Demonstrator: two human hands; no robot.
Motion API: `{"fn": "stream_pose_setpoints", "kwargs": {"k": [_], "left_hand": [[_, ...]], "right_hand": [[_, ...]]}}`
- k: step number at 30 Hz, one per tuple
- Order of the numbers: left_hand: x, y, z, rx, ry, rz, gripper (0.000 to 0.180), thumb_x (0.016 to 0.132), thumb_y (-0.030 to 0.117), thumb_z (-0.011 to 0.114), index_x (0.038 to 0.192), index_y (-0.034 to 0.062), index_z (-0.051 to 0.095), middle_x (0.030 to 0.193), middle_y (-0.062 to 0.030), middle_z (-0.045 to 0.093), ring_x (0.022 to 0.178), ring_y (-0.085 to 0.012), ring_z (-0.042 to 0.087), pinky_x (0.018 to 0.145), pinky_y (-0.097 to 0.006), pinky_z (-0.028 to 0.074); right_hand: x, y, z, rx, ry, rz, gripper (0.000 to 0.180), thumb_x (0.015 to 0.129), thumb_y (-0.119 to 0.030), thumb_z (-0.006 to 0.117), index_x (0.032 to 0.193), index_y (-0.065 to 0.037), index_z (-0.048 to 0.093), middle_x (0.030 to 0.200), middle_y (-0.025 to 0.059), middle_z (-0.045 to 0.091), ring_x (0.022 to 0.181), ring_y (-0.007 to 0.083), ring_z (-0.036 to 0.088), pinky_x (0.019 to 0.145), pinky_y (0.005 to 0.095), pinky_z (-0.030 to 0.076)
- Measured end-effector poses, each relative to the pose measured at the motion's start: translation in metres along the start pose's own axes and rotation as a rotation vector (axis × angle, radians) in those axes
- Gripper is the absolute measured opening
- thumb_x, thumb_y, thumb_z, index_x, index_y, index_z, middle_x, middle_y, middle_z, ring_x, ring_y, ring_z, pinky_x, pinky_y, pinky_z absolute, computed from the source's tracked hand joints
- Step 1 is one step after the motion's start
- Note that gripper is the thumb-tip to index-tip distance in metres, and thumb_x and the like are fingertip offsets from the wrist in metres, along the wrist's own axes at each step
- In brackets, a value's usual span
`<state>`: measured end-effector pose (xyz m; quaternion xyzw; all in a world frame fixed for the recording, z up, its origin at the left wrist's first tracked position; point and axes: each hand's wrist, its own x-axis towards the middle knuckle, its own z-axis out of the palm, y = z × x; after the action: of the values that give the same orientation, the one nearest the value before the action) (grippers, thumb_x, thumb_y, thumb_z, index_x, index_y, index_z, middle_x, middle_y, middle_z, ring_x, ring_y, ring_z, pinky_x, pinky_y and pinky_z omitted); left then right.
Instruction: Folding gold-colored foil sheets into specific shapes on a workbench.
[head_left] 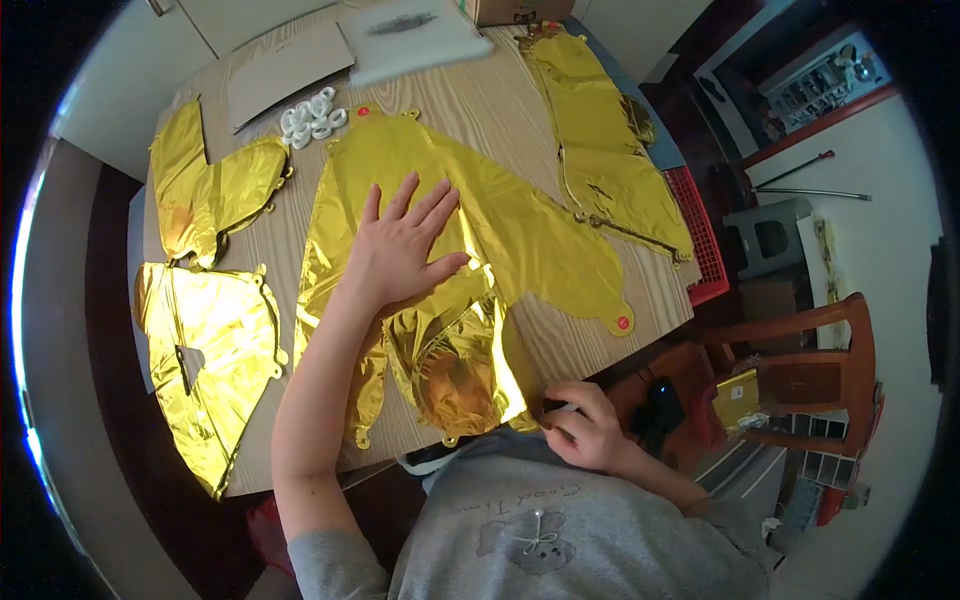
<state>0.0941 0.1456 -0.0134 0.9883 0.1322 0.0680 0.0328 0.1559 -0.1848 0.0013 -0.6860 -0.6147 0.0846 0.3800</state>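
A large flat gold foil balloon point(500, 215) lies across the middle of the wooden table, with small tabs along its edge and red dots at two of them. My left hand point(405, 250) rests palm down on it, fingers spread. Below that hand the foil is folded and crumpled and reflects the room. At the table's near edge my right hand point(585, 428) has its fingers curled, pinching the lower right corner of the foil. The fingertips are partly hidden, and the foil there is small in view.
More flat gold foil balloons lie at the left point(215, 355), far left point(205, 185) and far right point(610, 140). White rolls point(313, 118) are piled near a grey board point(290, 72) and a white slab point(410, 40). A red basket point(697, 235) and wooden chair point(855, 375) stand right.
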Motion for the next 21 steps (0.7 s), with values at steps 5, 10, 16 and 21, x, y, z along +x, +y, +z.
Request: {"fn": "stream_pose_setpoints", "kwargs": {"k": [5, 10, 16, 21], "left_hand": [[-0.001, -0.001, 0.001, -0.001, 0.011, 0.009, 0.077, 0.087, 0.062, 0.047, 0.147, 0.016, 0.035, 0.152, -0.0038, 0.035, 0.142, -0.0327, 0.027, 0.113, -0.06, 0.017], [-0.001, 0.0, 0.002, 0.002, 0.029, 0.021, 0.077, 0.087, 0.063, 0.047, 0.147, 0.0161, 0.035, 0.152, -0.0036, 0.036, 0.141, -0.0325, 0.028, 0.113, -0.06, 0.017], [-0.001, -0.002, 0.001, 0.006, 0.016, 0.015, 0.078, 0.087, 0.064, 0.045, 0.148, 0.0163, 0.034, 0.152, -0.0032, 0.035, 0.142, -0.0323, 0.027, 0.113, -0.059, 0.016], [-0.001, -0.001, 0.0, 0.006, -0.003, 0.008, 0.078, 0.087, 0.064, 0.045, 0.148, 0.0164, 0.034, 0.153, -0.003, 0.034, 0.142, -0.0322, 0.027, 0.114, -0.059, 0.016]], "right_hand": [[0.021, 0.0, -0.006, 0.028, -0.149, -0.149, 0.024, 0.073, -0.011, 0.074, 0.093, -0.006, 0.061, 0.117, 0.0148, 0.056, 0.112, 0.0328, 0.057, 0.091, 0.0443, 0.048], [0.031, 0.028, -0.01, -0.002, -0.09, -0.064, 0.036, 0.075, -0.01, 0.073, 0.108, -0.004, 0.061, 0.125, 0.0131, 0.054, 0.114, 0.0325, 0.056, 0.095, 0.044, 0.047], [0.063, 0.028, -0.012, -0.124, -0.327, 0.061, 0.048, 0.085, -0.017, 0.062, 0.13, -0.003, 0.053, 0.138, 0.0124, 0.051, 0.13, 0.0294, 0.045, 0.111, 0.0457, 0.03], [0.064, 0.026, -0.006, -0.282, -0.345, -0.084, 0.05, 0.086, -0.023, 0.064, 0.13, -0.003, 0.053, 0.139, 0.012, 0.05, 0.131, 0.0275, 0.044, 0.111, 0.0458, 0.03]]}}
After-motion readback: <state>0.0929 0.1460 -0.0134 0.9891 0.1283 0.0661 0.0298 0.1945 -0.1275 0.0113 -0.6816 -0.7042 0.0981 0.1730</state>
